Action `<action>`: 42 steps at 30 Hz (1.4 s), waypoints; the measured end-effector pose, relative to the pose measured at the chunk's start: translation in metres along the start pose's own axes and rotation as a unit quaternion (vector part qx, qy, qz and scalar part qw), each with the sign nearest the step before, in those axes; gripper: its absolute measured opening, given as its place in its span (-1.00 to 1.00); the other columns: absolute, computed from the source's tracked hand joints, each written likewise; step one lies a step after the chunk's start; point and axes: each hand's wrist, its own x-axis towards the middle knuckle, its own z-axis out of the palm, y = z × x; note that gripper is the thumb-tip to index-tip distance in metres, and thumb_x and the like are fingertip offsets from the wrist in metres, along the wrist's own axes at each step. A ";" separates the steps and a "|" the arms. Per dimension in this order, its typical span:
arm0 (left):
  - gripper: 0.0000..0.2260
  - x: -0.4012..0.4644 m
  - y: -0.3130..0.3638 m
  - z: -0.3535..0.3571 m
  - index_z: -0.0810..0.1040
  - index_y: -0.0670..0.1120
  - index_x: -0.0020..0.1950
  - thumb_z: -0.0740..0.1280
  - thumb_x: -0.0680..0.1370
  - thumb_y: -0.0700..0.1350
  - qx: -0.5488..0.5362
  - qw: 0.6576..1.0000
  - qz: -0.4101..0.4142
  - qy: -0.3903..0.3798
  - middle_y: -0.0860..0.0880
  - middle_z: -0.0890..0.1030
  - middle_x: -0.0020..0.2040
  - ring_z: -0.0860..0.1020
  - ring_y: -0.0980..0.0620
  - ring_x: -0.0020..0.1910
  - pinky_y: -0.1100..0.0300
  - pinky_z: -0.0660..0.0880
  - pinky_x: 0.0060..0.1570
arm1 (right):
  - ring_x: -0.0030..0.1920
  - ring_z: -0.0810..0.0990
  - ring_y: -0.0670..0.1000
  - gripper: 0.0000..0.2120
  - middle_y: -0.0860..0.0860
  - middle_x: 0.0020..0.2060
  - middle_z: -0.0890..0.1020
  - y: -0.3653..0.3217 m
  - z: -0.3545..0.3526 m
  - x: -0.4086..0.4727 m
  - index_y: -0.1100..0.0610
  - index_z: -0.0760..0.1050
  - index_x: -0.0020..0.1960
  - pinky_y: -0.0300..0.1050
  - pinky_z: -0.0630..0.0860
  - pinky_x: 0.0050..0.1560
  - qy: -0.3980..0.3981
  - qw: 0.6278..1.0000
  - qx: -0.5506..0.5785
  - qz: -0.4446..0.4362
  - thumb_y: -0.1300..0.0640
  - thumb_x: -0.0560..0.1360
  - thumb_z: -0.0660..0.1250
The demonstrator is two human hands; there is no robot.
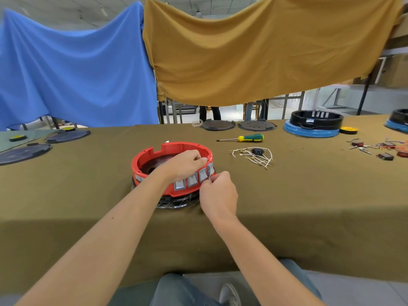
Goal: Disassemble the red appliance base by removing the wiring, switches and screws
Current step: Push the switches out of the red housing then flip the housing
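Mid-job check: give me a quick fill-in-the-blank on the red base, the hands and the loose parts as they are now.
1. The left hand rests on the ____ appliance base.
2. The right hand pinches the ____ most switch.
3. The screwdriver has a green and ____ handle.
4. The wiring harness lies ____ the base.

Missing: red; right; yellow; outside

Round red plastic appliance base [154, 161] blocks the olive-cloth table's [309, 206] near-edge centre; white wire bundle [256, 156] and yellow-green screwdriver [242, 138] obstruct behind-right; bare cloth both sides.
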 end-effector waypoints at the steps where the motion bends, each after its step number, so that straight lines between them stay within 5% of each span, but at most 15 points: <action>1: -0.72 0.000 0.000 0.000 0.40 -0.03 -0.15 0.14 0.66 0.09 0.000 1.000 -0.002 0.000 -0.01 0.54 -0.19 0.44 0.07 -0.27 0.14 0.39 -0.23 | -0.09 0.48 0.00 -0.83 0.02 0.01 0.57 0.000 0.001 -0.002 0.13 0.39 0.16 -0.27 0.28 -0.39 0.002 1.000 -0.003 -0.001 0.09 0.62 0.23; 4: -0.72 0.000 -0.001 0.000 0.42 -0.05 -0.12 0.14 0.66 0.10 0.003 1.000 -0.009 0.005 -0.08 0.62 -0.08 0.48 0.05 -0.24 0.13 0.44 -0.18 | -0.09 0.48 0.00 -0.83 0.05 0.04 0.56 -0.005 0.007 -0.005 0.15 0.35 0.18 -0.34 0.23 -0.45 0.007 0.998 0.045 0.033 0.12 0.63 0.23; 9: -0.71 -0.001 0.000 -0.001 0.44 -0.05 -0.12 0.14 0.66 0.10 0.008 1.000 -0.005 0.004 -0.11 0.64 -0.05 0.51 0.03 -0.21 0.11 0.47 -0.16 | -0.01 0.53 0.07 -0.87 0.08 0.07 0.54 -0.012 0.017 -0.007 0.13 0.23 0.11 -0.21 0.44 -0.28 0.018 0.992 0.104 0.076 0.19 0.63 0.19; 12: -0.70 -0.002 0.001 -0.002 0.48 -0.09 -0.06 0.13 0.66 0.09 0.014 1.000 -0.008 0.002 -0.10 0.63 -0.07 0.51 0.03 -0.22 0.13 0.46 -0.18 | -0.05 0.47 0.05 -0.87 0.09 0.07 0.56 -0.009 0.011 -0.005 0.13 0.25 0.10 -0.22 0.33 -0.38 0.004 1.000 0.019 0.019 0.15 0.63 0.18; 16: -0.71 -0.006 0.004 -0.003 0.47 -0.09 -0.07 0.13 0.67 0.07 0.015 1.000 -0.001 0.000 -0.04 0.58 -0.17 0.47 0.06 -0.28 0.17 0.40 -0.27 | 0.05 0.52 0.15 -0.88 0.12 0.07 0.57 -0.007 -0.013 0.010 0.18 0.36 0.09 -0.12 0.34 -0.23 -0.040 0.991 -0.112 -0.063 0.17 0.58 0.22; 19: -0.71 -0.007 0.004 -0.005 0.47 -0.10 -0.08 0.13 0.67 0.06 0.011 1.000 -0.001 -0.003 -0.04 0.57 -0.21 0.46 0.05 -0.30 0.15 0.40 -0.27 | 0.11 0.54 0.19 -0.85 0.14 0.09 0.59 -0.012 -0.031 0.024 0.19 0.45 0.12 -0.10 0.37 -0.08 -0.093 0.965 -0.211 -0.126 0.19 0.57 0.23; 29: -0.71 -0.006 0.002 -0.004 0.41 -0.04 -0.17 0.14 0.67 0.07 0.002 1.000 0.000 -0.007 0.04 0.47 -0.32 0.38 0.09 -0.37 0.20 0.31 -0.34 | 0.08 0.55 0.16 -0.91 0.10 0.07 0.57 -0.027 -0.056 0.043 0.13 0.41 0.09 -0.02 0.48 -0.06 -0.184 0.881 -0.364 -0.241 0.16 0.60 0.22; 35: -0.72 -0.005 0.001 -0.002 0.41 -0.05 -0.14 0.12 0.67 0.07 0.002 1.000 -0.002 -0.008 0.00 0.50 -0.25 0.41 0.06 -0.30 0.15 0.36 -0.27 | -0.04 0.52 0.13 -0.94 0.07 -0.07 0.52 0.002 -0.006 0.000 0.10 0.23 0.03 -0.07 0.37 -0.21 -0.055 0.990 -0.095 -0.093 0.19 0.62 0.12; 38: -0.72 -0.004 0.000 -0.002 0.42 -0.07 -0.11 0.12 0.67 0.07 0.005 1.000 -0.003 -0.009 0.00 0.49 -0.26 0.40 0.06 -0.31 0.15 0.35 -0.28 | -0.15 0.50 -0.05 -0.95 -0.01 -0.09 0.49 -0.001 0.013 -0.006 0.10 0.23 0.08 -0.27 0.33 -0.40 -0.022 0.998 0.055 -0.005 0.13 0.65 0.10; 42: -0.72 -0.003 -0.001 -0.002 0.41 -0.07 -0.13 0.13 0.67 0.06 0.003 1.000 0.001 -0.006 -0.01 0.48 -0.26 0.39 0.06 -0.32 0.15 0.35 -0.28 | -0.15 0.51 -0.01 -0.93 0.00 -0.09 0.48 -0.003 0.017 0.002 0.10 0.21 0.07 -0.32 0.32 -0.43 -0.008 0.998 0.059 0.001 0.16 0.64 0.11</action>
